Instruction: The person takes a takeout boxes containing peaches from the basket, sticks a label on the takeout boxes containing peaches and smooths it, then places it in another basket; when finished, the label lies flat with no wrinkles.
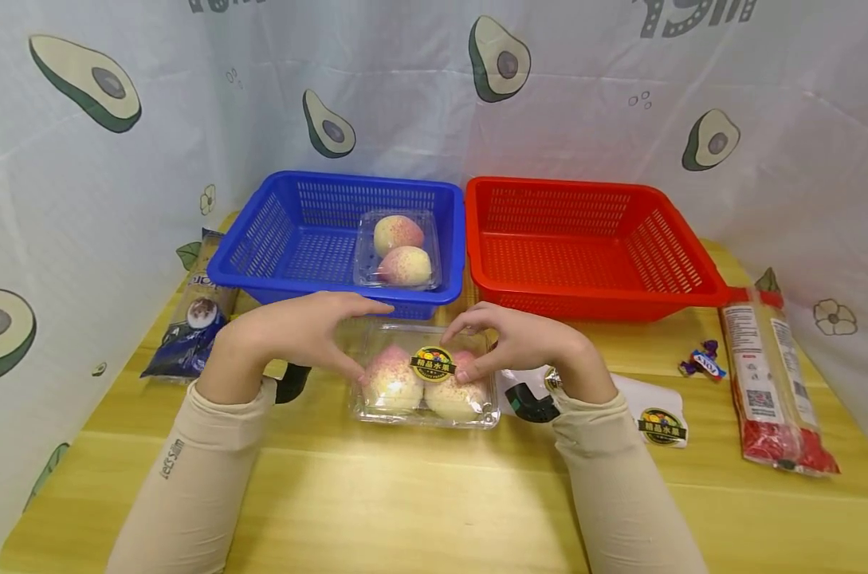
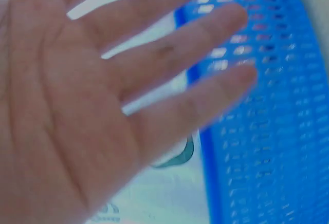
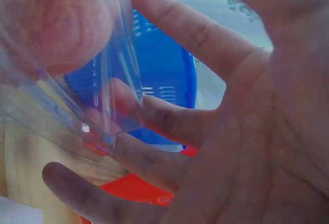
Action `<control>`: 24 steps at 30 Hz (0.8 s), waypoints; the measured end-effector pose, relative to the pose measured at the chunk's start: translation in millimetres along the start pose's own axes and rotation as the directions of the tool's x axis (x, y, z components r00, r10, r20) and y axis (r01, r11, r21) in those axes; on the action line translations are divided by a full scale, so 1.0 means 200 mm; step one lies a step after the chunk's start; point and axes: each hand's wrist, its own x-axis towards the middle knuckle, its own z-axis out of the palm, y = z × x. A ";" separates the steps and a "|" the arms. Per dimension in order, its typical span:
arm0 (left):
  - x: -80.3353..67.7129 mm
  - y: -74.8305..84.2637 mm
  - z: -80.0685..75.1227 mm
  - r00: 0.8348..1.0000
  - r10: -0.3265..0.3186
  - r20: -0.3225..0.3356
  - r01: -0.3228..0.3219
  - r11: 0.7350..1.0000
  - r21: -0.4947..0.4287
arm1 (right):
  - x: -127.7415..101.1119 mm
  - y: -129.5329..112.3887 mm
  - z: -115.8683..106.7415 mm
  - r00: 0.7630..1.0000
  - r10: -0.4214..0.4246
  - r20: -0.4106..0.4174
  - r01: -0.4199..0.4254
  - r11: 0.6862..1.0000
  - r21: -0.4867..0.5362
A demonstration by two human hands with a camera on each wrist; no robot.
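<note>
Clear box (image 1: 424,401) of two peaches (image 1: 392,381) on the surface (image 1: 405,494), just in front of the blue basket (image 1: 297,290), left hand (image 1: 300,331) and right hand (image 1: 525,341) unclenched and spread at the box, red basket (image 1: 591,304) right of the blue basket.

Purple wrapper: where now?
Head view, right side: the purple wrapper lies on the table, just left of the red-ended packet, in front of the red basket.

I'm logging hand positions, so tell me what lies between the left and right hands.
In the head view, a clear plastic box of two peaches, with a black-and-gold fruit label, lies between the left hand and the right hand.
</note>
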 end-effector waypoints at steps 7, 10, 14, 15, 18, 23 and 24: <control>-0.07 -0.08 -0.09 0.960 -0.048 -0.276 0.023 0.995 -0.094 | 0.01 0.01 0.02 1.000 0.031 -0.004 -0.031 1.000 -0.004; -0.10 -0.11 -0.12 0.905 -0.110 -0.411 0.055 0.988 -0.144 | 0.01 0.01 0.02 0.999 0.043 -0.001 -0.043 0.999 0.001; -0.13 -0.17 -0.14 0.821 -0.209 -0.532 0.123 0.973 -0.193 | 0.00 0.02 0.02 0.999 0.045 0.025 -0.046 0.998 0.047; -0.14 -0.19 -0.15 0.802 -0.234 -0.550 0.143 0.969 -0.202 | 0.00 0.02 0.02 0.999 0.041 0.036 -0.043 0.997 0.067; -0.18 -0.25 -0.17 0.756 -0.316 -0.574 0.205 0.946 -0.250 | 0.01 0.04 0.01 0.998 0.025 0.064 -0.033 0.991 0.132; -0.22 -0.35 -0.18 0.682 -0.465 -0.565 0.299 0.882 -0.364 | 0.02 0.13 0.00 0.997 -0.042 0.068 0.027 0.978 0.206; -0.22 -0.38 -0.18 0.665 -0.489 -0.564 0.313 0.869 -0.383 | 0.03 0.15 0.00 0.996 -0.053 0.066 0.037 0.975 0.217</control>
